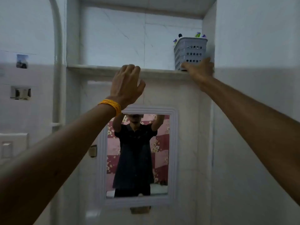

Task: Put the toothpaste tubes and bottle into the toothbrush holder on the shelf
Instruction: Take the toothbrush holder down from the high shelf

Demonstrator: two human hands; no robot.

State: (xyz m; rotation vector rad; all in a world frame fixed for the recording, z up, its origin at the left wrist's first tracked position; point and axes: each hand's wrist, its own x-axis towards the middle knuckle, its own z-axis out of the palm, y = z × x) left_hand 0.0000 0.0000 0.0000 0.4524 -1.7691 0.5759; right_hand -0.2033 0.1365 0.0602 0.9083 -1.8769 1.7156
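Toothbrush holder (190, 53): grey plastic, rows of round holes in the walls. Tops sticking out of it (198, 34): green, purple, one black. Shelf (97, 69): white marble with faint grey veins, same on the tiles behind. Walls pale grey-white. Wristband (112, 106) on left wrist: yellow-orange. Mirror frame (174, 153): white, ribbed. Reflected in it: dark shirt, pink and maroon checked curtain with pale flower print.
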